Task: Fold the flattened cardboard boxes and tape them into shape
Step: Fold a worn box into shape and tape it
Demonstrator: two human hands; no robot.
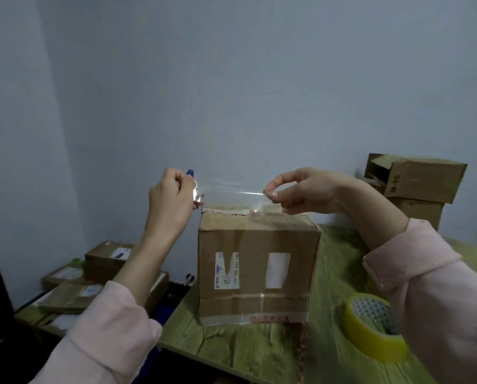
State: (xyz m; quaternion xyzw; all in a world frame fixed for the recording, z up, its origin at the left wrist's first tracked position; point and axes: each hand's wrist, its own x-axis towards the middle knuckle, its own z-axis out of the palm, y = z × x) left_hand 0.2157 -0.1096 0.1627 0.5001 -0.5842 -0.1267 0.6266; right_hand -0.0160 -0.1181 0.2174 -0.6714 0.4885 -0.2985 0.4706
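A clear tape strip [229, 194] stretches just above the cardboard box [256, 270], which stands upright on the green table [231, 345]. The left grip [171, 200] pinches one end, the right grip [301, 189] the other. A tape roll [367, 339] lies near the box.

Both hands [173, 198] [301, 189] pinch tape strip [231, 194] (clear) above box [256, 267].

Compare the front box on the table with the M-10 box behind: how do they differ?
The front box stands directly on the green table; the M-10 box sits atop another box. The front box bears torn white labels, the M-10 box only its printed mark. Both are brown cardboard.
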